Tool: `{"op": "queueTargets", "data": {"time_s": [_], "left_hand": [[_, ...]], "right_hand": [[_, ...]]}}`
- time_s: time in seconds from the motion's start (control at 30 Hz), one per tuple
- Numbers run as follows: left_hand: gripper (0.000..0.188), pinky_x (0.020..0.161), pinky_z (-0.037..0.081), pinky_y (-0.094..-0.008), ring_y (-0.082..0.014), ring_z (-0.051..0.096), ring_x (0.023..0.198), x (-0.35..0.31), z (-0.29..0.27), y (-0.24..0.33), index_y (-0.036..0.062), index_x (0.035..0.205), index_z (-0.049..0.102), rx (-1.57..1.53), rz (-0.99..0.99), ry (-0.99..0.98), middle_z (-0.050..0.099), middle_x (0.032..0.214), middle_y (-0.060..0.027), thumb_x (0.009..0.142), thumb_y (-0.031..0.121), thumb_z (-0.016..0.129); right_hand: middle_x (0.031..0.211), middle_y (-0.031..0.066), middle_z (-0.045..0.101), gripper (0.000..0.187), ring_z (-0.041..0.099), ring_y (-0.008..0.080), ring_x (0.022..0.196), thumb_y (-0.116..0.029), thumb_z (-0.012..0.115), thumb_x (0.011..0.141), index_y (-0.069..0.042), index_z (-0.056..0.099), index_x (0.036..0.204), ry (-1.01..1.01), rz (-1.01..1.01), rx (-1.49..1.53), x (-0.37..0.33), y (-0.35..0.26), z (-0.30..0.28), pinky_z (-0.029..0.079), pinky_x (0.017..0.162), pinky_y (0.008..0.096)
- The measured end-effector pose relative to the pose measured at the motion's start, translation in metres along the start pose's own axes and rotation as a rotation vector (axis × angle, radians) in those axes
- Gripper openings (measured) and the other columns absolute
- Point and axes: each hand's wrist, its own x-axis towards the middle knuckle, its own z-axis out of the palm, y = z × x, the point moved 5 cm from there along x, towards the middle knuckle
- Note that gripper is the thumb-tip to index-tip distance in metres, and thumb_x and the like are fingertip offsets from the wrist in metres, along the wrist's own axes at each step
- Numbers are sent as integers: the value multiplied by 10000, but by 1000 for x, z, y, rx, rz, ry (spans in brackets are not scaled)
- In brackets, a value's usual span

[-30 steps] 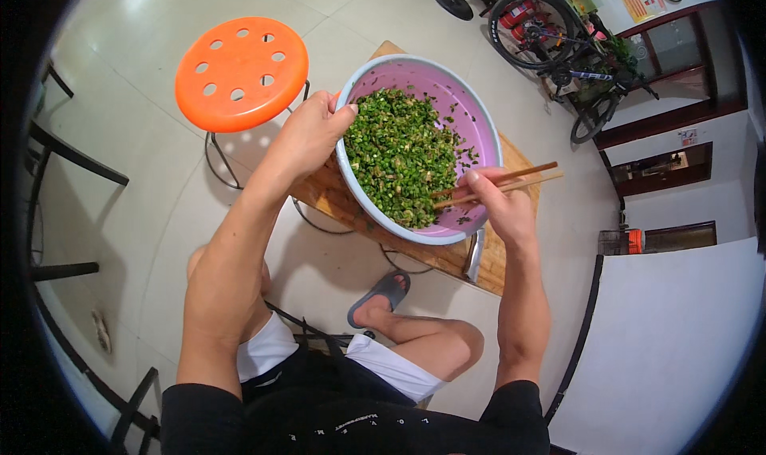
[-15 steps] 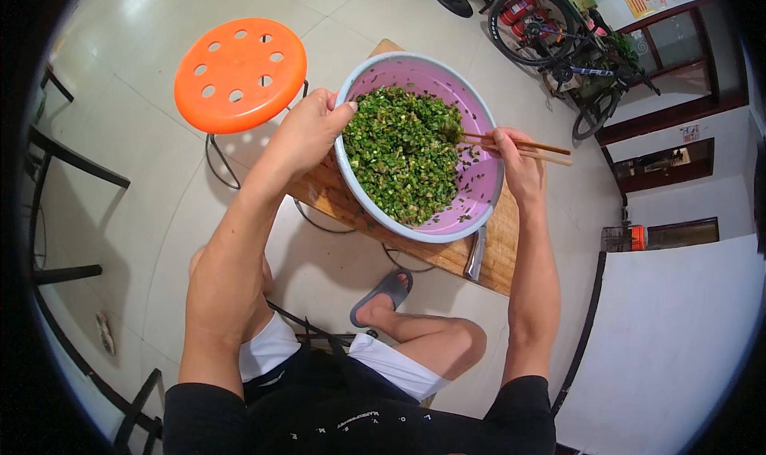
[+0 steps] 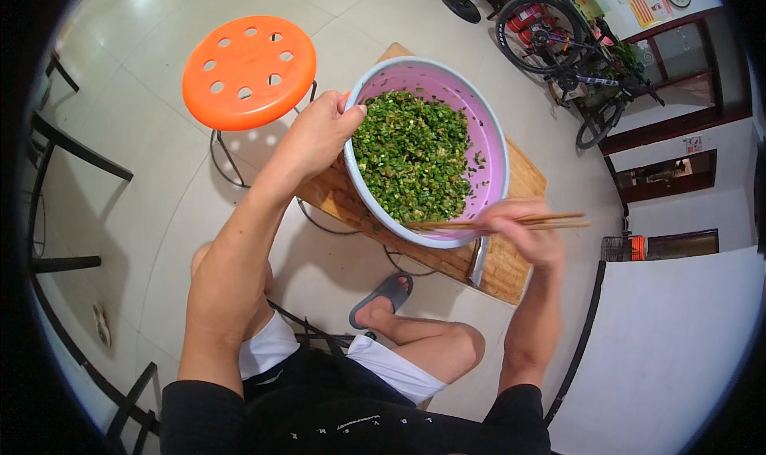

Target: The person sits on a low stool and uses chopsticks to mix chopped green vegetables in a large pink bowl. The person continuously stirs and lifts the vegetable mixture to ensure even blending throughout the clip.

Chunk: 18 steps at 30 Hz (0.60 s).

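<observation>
Many finely chopped, moist-looking greens (image 3: 411, 156) heap toward the left inside a round, pink-walled basin (image 3: 485, 128) with a pale blue rim. The left hand (image 3: 323, 132) pinches its left rim, thumb uppermost; the right hand (image 3: 523, 230), blurred, curls closed around slender wooden chopsticks (image 3: 447, 225) over the near-right rim. Beneath lies a grained wooden board (image 3: 511, 271); far left stands a smooth orange stool (image 3: 247, 68).

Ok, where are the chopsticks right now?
In the head view, right of centre: the chopsticks are in the right hand, over the near right rim of the basin, tips by the chopped greens' near edge.
</observation>
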Motion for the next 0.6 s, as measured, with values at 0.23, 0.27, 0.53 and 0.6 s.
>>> {"op": "queueTargets", "data": {"time_s": [0.23,0.27,0.53,0.6], "left_hand": [[411,779,516,-364,-180,628,811,2,-1,-9,-50,996,583,-63,11,28,662,856,-120,1014,360,594],[410,778,516,-363,-179,629,811,3,-1,-9,-50,994,584,-75,14,28,663,860,-120,1014,359,594],[402,748,508,-356,-172,593,763,-2,-4,-3,-49,951,568,-15,5,6,624,805,-96,1009,348,597],[401,747,507,-360,-176,589,756,-3,-4,1,-47,944,568,-2,7,6,618,797,-97,1008,347,596]], "right_hand": [[918,132,755,109,728,277,798,-104,772,901,-17,752,964,93,-394,-251,92,-24,64,573,705,364],[923,132,758,112,730,276,799,-116,772,906,-24,756,968,140,-353,-243,101,-17,61,573,705,364],[964,115,783,195,743,196,878,-149,689,1005,30,766,1024,476,89,1,85,63,-12,594,797,323],[947,121,778,223,744,197,872,-147,668,1018,56,759,1016,522,182,55,65,72,-32,604,800,326]]}}
